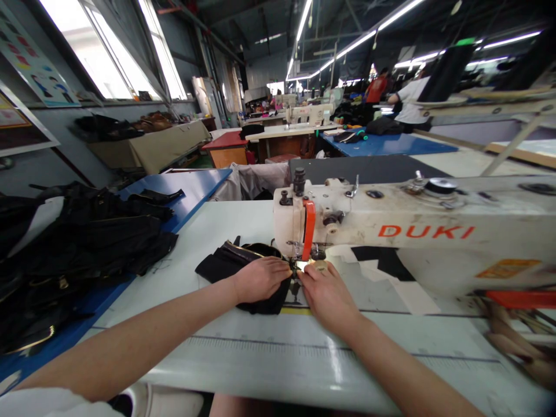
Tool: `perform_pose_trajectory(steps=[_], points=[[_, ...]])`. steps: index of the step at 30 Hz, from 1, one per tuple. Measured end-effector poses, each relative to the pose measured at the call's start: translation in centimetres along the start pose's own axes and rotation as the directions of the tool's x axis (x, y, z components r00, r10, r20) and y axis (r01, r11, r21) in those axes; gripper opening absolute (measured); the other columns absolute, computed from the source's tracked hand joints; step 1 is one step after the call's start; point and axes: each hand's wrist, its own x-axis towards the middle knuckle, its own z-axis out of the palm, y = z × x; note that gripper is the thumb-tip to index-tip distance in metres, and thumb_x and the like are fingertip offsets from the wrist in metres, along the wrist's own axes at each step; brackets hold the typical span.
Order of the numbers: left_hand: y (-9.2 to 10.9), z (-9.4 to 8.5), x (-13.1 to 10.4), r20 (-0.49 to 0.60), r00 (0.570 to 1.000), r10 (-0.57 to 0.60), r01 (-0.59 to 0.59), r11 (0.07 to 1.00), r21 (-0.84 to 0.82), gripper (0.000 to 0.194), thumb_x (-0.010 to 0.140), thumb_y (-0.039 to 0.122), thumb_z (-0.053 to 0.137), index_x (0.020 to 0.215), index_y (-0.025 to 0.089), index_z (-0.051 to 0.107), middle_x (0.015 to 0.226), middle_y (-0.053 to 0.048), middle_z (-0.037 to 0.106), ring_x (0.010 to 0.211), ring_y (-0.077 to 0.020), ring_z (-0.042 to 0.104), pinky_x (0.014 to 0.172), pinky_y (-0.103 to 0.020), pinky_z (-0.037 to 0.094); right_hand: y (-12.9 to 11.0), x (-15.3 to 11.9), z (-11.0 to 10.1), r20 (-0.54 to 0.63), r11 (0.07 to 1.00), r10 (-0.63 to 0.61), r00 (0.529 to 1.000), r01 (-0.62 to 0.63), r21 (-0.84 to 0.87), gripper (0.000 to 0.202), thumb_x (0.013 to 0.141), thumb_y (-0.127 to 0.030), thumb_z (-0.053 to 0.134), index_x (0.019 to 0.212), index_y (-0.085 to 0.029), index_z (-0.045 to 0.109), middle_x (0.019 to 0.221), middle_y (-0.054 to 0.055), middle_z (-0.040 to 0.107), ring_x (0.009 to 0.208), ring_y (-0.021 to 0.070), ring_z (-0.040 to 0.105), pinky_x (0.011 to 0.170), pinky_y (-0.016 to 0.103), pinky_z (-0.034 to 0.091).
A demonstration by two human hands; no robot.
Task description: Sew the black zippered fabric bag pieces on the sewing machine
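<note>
A white sewing machine [339, 226] marked DUKI stands across the worktable, its orange-red lever guard [308, 229] above the lit needle area. Black zippered fabric [221, 263], with a gold-toothed zipper along its upper edge, lies left of the needle. My left hand [264, 280] is on this fabric, fingers together and pressing it close beside the presser foot [295, 267]. Just right of the foot, my right hand [325, 292] has its fingers bent and thumb and fingertips close together. What lies at its fingertips is too small to make out. Both hands partly hide the stitching spot.
A heap of black zippered pieces [82, 231] lies on a blue table [191, 188] at left. White paper pieces [408, 292] and black cloth [382, 262] sit under the machine arm. A printed ruler [278, 346] runs along the front. Co-workers [410, 98] are farther back.
</note>
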Motion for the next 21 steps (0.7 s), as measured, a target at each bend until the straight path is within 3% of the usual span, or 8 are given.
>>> perform_pose_trajectory(steps=[11,21], points=[[-0.41,0.11,0.26,-0.015,0.999,-0.041,0.040,0.998,-0.056,0.027,0.087,0.014,0.043,0.106,0.012,0.062,0.108,-0.011,0.067,0.102,-0.0200,0.061,0.096,-0.036,0.048,-0.08,0.12,-0.21,-0.009,0.999,0.024,1.000,-0.024,0.023,0.024,0.086,-0.013,0.048,0.106,-0.015,0.062,0.102,0.009,0.061,0.094,0.0231,0.051,0.094,0.040,0.029],[-0.86,0.56,0.31,-0.053,0.996,-0.071,0.068,0.996,-0.061,0.026,0.087,0.014,0.044,0.106,0.012,0.062,0.108,-0.009,0.067,0.100,-0.0190,0.062,0.096,-0.035,0.047,0.11,-0.22,-0.37,-0.015,0.997,0.039,0.999,-0.037,0.074,0.021,0.090,-0.016,0.045,0.102,-0.015,0.063,0.094,0.009,0.061,0.097,0.0238,0.048,0.093,0.039,0.031]])
